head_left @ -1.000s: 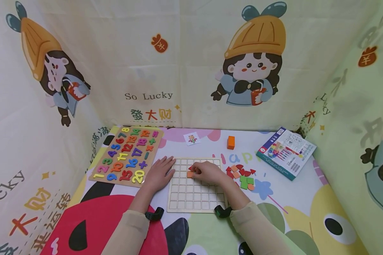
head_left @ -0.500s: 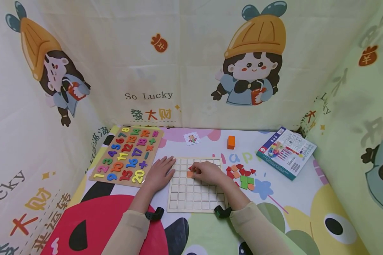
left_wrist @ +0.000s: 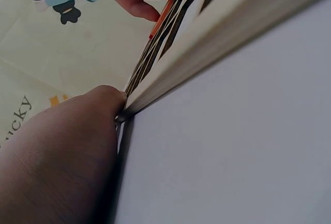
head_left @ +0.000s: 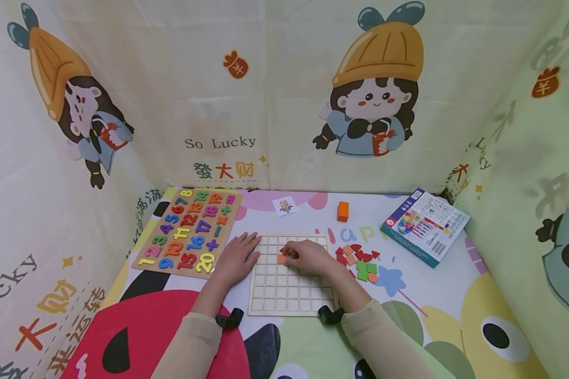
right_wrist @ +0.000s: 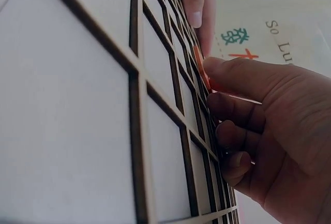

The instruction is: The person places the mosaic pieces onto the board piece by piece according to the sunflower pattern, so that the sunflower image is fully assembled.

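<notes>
A wooden grid board (head_left: 289, 295) of square cells lies before me, a flat orange square piece (head_left: 282, 259) in one of its upper cells. My right hand (head_left: 308, 257) is over the board, fingers curled. Thumb and index finger pinch a small red piece (right_wrist: 221, 88) low at the grid, right beside the orange square; most of the red piece is hidden by the fingers. My left hand (head_left: 237, 258) lies flat at the board's left edge, fingers extended, its thumb (left_wrist: 106, 97) at the edge in the left wrist view.
Several loose red, orange and green pieces (head_left: 362, 269) lie right of the board. A number puzzle board (head_left: 170, 231) lies at the left. Behind are a small picture card (head_left: 285, 206), an orange block (head_left: 343, 211) and a boxed set (head_left: 425, 227). Printed cloth walls enclose the table.
</notes>
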A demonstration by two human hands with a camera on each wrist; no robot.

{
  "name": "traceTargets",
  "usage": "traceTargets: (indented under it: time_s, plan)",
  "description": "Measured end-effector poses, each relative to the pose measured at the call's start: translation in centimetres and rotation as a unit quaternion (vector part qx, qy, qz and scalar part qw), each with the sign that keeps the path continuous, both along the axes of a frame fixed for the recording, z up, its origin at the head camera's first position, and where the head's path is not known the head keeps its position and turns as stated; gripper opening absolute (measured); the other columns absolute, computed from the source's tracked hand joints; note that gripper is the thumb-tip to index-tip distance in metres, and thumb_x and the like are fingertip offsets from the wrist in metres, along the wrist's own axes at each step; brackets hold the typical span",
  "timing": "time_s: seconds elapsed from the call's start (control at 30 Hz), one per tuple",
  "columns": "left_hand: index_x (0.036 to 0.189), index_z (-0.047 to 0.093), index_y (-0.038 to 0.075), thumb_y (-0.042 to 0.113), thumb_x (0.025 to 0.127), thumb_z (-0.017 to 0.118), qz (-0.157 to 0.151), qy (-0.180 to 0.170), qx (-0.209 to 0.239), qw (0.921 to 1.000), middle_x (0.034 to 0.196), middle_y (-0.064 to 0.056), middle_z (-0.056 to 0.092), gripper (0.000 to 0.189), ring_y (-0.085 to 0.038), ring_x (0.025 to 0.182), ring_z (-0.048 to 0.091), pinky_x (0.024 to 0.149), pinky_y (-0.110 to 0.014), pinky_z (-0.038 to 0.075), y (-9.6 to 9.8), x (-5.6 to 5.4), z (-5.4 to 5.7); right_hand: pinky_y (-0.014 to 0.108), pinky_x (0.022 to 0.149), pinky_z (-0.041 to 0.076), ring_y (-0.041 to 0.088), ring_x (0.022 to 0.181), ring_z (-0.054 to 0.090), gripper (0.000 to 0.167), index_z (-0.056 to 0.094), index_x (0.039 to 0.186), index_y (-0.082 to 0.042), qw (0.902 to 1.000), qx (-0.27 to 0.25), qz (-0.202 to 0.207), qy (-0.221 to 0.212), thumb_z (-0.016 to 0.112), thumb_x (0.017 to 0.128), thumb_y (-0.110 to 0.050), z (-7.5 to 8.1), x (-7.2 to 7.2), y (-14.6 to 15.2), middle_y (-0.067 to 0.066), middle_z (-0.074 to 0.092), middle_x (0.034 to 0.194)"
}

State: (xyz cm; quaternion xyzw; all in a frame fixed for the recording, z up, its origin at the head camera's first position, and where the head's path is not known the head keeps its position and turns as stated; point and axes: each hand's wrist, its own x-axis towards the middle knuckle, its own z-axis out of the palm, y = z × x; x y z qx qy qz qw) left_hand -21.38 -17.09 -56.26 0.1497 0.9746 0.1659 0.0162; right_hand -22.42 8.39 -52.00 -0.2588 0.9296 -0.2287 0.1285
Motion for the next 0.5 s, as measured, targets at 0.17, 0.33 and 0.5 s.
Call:
traceTargets:
  time_s: [0.17, 0.33, 0.5]
  plan:
    - [0.154, 0.035, 0.029, 0.051, 0.101, 0.044, 0.001, -0.004, 0.001, 1.0, 0.162, 0.007, 0.032, 0.058, -0.021, 0.154, 0.018, 0.127, -0.046, 0.014, 0.0, -0.1, -0.2, 0.026, 0.075, 0.051, 0.009, 0.08, 0.057, 0.025, 0.067, 0.116, -0.027, 0.9999, -0.01, -0.004, -0.005, 0.067, 0.093, -0.037, 0.5, 0.2, 0.5, -0.012, 0.066, 0.09]
    - [0.154, 0.035, 0.029, 0.051, 0.101, 0.044, 0.0, -0.002, 0.0, 1.0, 0.162, 0.006, 0.032, 0.058, -0.022, 0.154, 0.018, 0.127, -0.047, 0.014, 0.0, -0.2, -0.3, 0.027, 0.074, 0.052, 0.009, 0.079, 0.057, 0.018, 0.067, 0.111, -0.025, 0.9998, -0.016, -0.013, 0.008, 0.065, 0.095, -0.033, 1.3, 0.2, 2.0, -0.011, 0.066, 0.089]
    - [0.154, 0.037, 0.027, 0.05, 0.101, 0.046, -0.004, 0.005, 0.006, 1.0, 0.161, 0.004, 0.034, 0.058, -0.024, 0.153, 0.021, 0.126, -0.049, 0.017, 0.0, -0.1, -0.1, 0.027, 0.069, 0.05, 0.011, 0.077, 0.056, 0.017, 0.069, 0.109, -0.021, 0.9988, -0.024, -0.042, 0.01, 0.066, 0.095, -0.03, 2.2, 0.0, 4.2, -0.009, 0.064, 0.087]
